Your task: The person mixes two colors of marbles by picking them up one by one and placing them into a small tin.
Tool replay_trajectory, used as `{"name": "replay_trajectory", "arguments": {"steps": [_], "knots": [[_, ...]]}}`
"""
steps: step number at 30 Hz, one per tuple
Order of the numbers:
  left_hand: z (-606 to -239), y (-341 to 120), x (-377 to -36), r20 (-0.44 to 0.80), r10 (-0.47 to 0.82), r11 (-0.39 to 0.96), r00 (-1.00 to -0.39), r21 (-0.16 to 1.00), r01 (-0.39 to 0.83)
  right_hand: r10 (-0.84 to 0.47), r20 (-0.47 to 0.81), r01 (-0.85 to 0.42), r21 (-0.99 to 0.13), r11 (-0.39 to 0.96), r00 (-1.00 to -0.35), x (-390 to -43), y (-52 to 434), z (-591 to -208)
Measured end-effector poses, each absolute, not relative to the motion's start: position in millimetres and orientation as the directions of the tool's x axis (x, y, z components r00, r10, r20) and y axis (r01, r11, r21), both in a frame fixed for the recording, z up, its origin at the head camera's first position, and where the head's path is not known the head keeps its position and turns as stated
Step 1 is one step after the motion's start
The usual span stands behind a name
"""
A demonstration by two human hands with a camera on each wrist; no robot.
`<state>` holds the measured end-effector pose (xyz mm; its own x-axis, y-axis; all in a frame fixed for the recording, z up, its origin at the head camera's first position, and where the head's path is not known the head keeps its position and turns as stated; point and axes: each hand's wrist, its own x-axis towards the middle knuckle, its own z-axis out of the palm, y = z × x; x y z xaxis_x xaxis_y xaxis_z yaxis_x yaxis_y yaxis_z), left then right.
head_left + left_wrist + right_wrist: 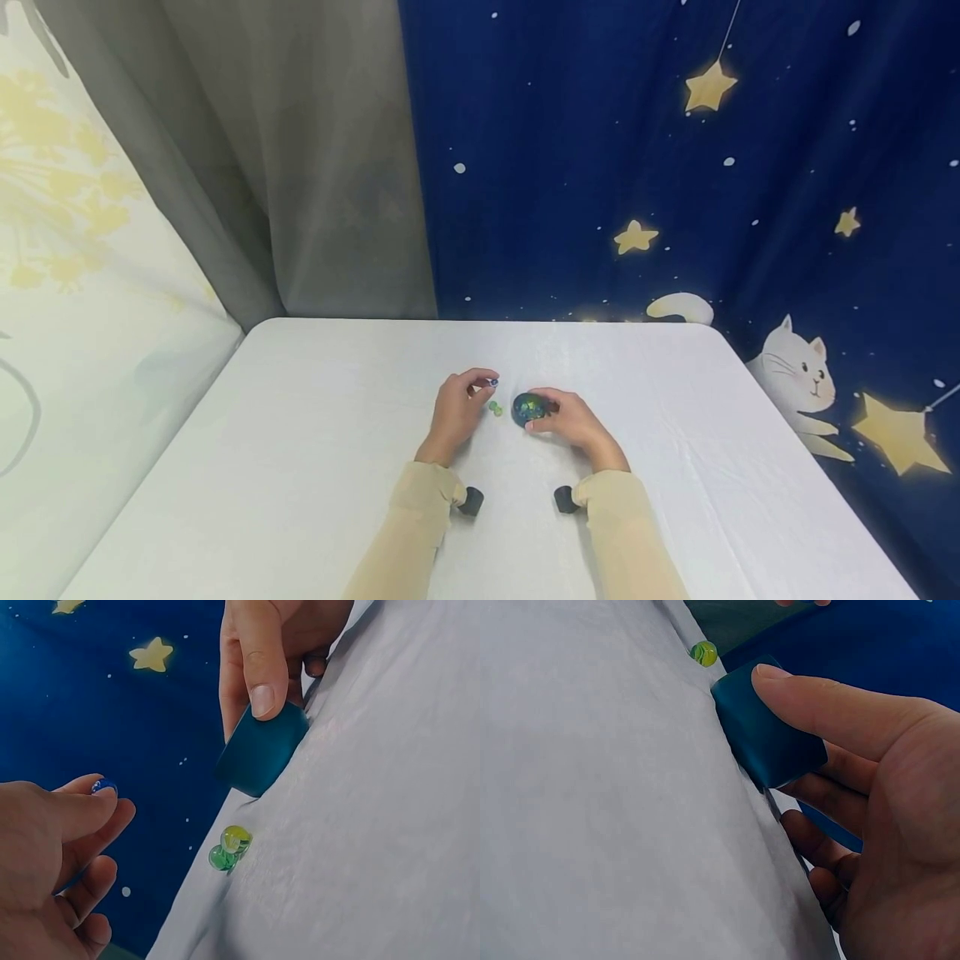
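Note:
My left hand (457, 411) pinches a small blue marble (103, 785) between thumb and index finger, above the table. My right hand (572, 416) grips a short, round teal container (262, 750) by its side, thumb on one face and fingers around the other. The container (761, 724) is tilted low at the tabletop. Its green and yellow patterned face shows in the head view, but whether that is decoration or contents I cannot tell. Between the hands lie a yellow-green marble (236, 838) and a green marble (222, 858), touching or nearly so.
A white cloth covers the table (315, 433). Behind it hang a grey curtain (337, 167) and a dark blue curtain (540, 167) with stars and a white cat. A black wrist device sits at each beige sleeve (420, 508).

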<state>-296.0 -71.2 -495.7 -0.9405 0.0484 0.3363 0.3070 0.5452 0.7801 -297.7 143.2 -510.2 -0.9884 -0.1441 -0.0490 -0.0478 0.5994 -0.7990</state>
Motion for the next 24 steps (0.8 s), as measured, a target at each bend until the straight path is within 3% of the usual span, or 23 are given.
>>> {"name": "replay_trajectory", "arguments": {"steps": [12,24], "knots": [[-497.2,-57.7,-293.0,0.378,0.118,0.546,-0.918,0.748,0.378,-0.147,-0.037,-0.058,-0.805,0.59,-0.988,-295.1,142.0,-506.2],[-496.5,-50.1,-291.2,0.354,0.121,0.572,-0.927,0.739,0.357,-0.163,-0.012,-0.087,-0.805,0.586,-0.987,-295.2,143.1,-506.6]]}}
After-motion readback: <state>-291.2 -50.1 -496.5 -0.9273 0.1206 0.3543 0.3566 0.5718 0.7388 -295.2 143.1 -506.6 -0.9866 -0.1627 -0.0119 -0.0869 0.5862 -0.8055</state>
